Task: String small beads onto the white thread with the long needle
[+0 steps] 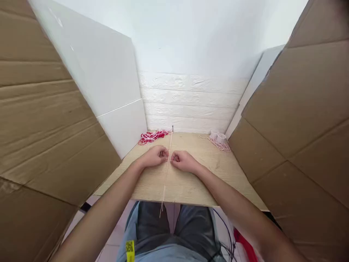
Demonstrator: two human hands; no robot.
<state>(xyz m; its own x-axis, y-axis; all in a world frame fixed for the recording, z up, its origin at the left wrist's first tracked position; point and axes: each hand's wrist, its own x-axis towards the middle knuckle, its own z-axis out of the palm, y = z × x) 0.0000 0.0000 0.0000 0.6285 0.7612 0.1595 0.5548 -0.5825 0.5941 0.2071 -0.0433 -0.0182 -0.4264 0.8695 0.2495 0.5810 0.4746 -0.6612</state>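
A pale cord (165,179) runs from a small dark hook (172,128) at the table's back edge toward me, and its loose ends hang over the front edge. My left hand (157,155) is closed just left of the cord, its fingertips pinched together. On the other side, my right hand (183,161) is closed in a similar pinch, with its fingertips close to the cord. A thin strand seems to cross the cord between both sets of fingertips. Any knot there is too small to make out.
Red and white cords (152,137) lie tangled at the back left of the wooden table (196,187). At the back right are white spools (221,138) and a pink cord bundle (222,146). Cardboard walls (300,109) flank both sides.
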